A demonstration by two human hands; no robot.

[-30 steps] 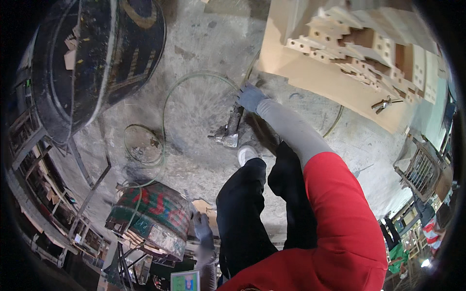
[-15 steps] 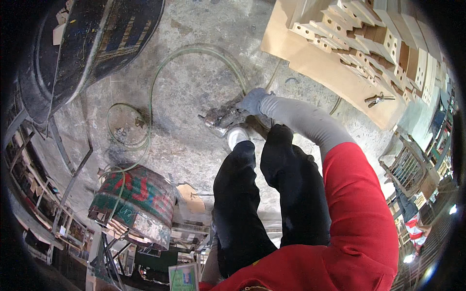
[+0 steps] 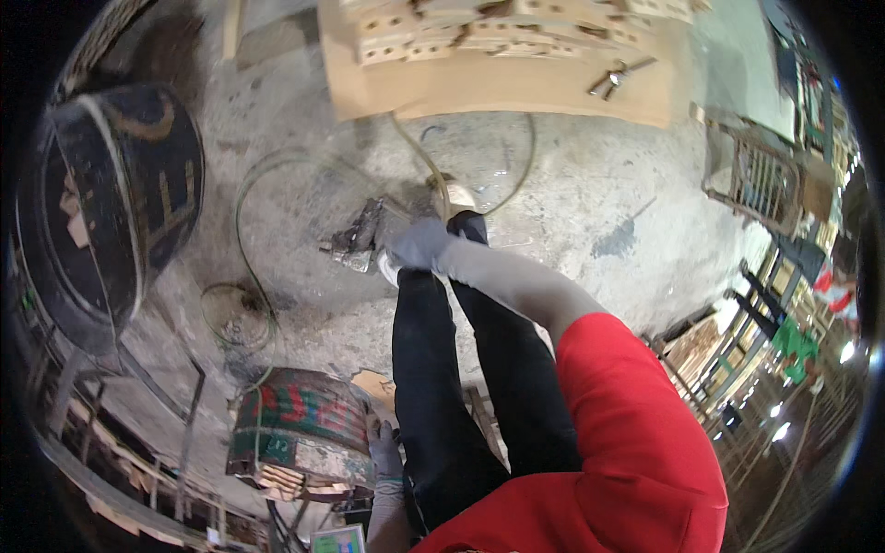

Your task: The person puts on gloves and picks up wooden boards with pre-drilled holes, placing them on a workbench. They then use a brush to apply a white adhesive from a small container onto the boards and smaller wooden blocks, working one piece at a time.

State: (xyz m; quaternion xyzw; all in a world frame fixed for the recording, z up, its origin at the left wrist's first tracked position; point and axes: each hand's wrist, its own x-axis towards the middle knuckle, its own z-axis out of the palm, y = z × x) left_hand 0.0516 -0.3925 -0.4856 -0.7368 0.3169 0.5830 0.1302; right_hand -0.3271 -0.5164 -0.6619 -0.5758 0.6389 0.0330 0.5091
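My right hand (image 3: 419,245), in a grey glove, reaches down in front of my shins, above my left shoe (image 3: 388,268). Motion smears its fingers, so what they grip, if anything, cannot be made out. Just left of it, a dark metal tool (image 3: 355,235), perhaps an air tool, lies on the concrete floor. A thin greenish hose (image 3: 241,217) curves across the floor and its upper part runs up to this hand. My left hand (image 3: 384,452), also gloved, hangs beside my left leg with fingers stretched out, close to a green and red painted drum (image 3: 304,415).
A dark drum (image 3: 147,184) stands at the far left. Drilled wooden pieces (image 3: 479,32) are stacked on a cardboard sheet (image 3: 516,88) ahead, with a plier-like tool (image 3: 616,78) on it. A wooden slatted frame (image 3: 761,175) is at the right. Another hose (image 3: 530,166) loops near my feet.
My view has turned to the right. My right hand has moved off the tool's far end toward my legs, and the hose has shifted. My left hand has come into view beside the painted drum.
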